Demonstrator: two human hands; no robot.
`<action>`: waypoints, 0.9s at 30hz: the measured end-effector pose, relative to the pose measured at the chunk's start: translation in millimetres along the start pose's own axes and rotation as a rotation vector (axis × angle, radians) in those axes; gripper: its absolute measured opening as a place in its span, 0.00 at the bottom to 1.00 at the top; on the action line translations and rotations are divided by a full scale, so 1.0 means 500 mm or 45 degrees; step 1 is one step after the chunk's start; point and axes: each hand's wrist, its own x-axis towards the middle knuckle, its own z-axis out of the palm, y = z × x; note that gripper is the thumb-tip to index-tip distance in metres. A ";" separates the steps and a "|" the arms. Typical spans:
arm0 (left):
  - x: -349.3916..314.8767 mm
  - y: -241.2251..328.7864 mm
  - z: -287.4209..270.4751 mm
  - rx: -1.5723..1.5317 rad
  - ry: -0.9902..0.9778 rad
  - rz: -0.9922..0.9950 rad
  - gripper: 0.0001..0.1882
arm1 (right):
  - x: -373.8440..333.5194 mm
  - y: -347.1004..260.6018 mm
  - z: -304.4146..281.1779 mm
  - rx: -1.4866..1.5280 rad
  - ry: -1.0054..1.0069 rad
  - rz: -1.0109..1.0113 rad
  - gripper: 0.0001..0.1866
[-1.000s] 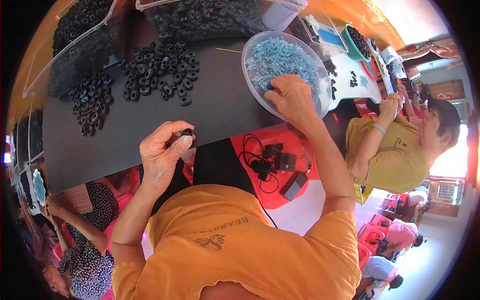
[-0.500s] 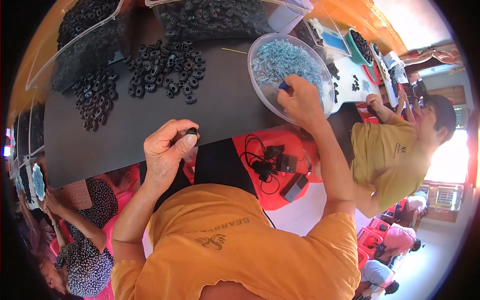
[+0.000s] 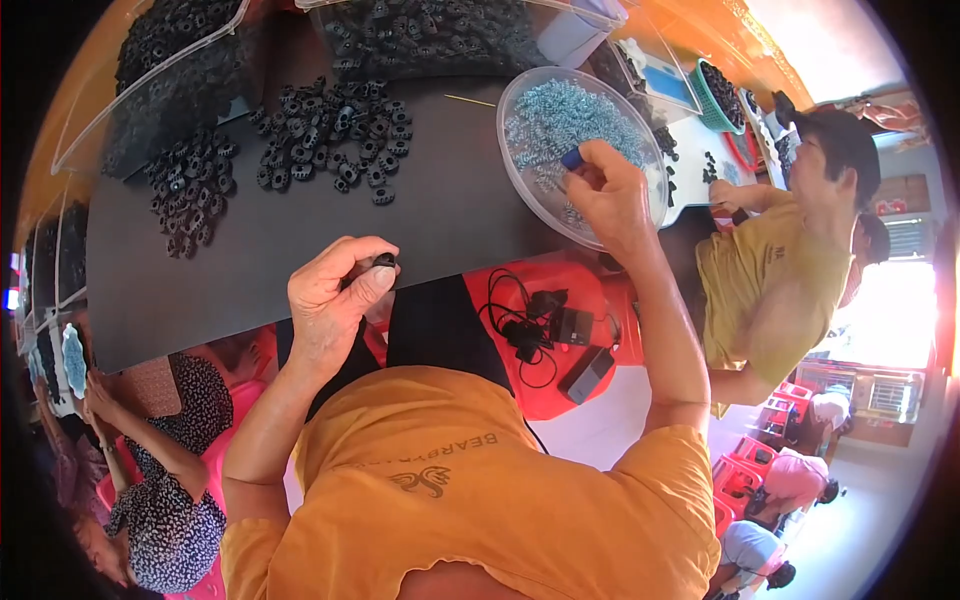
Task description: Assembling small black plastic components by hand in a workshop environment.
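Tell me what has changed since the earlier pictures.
The right hand, a blue piece at its fingertips, has shifted slightly rightward over the round tub of pale-blue springs. The co-worker in the olive shirt has moved a hand toward the white board. The left hand still pinches a small black piece; the black heaps look unchanged.

The small parts [image 3: 570,120] are pale blue, the pieces [image 3: 300,145] black — a co-worker's clothes [image 3: 178,535] white-speckled black.

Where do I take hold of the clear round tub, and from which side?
Likely the left rim of the tub, coming from the left: its round edge is exposed there beside the dark tabletop, whereas the right hand covers part of the near side and blue coils heap inside.
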 end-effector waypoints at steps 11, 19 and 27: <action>0.006 0.005 0.011 -0.402 0.047 -0.149 0.10 | -0.057 -0.166 0.095 0.689 -0.315 -0.103 0.06; -0.009 0.006 0.001 -0.417 0.029 -0.158 0.09 | -0.066 -0.201 0.131 0.627 -0.506 -0.010 0.05; -0.014 0.017 -0.013 -0.139 0.036 0.006 0.08 | -0.068 -0.193 0.155 0.864 -0.658 0.099 0.06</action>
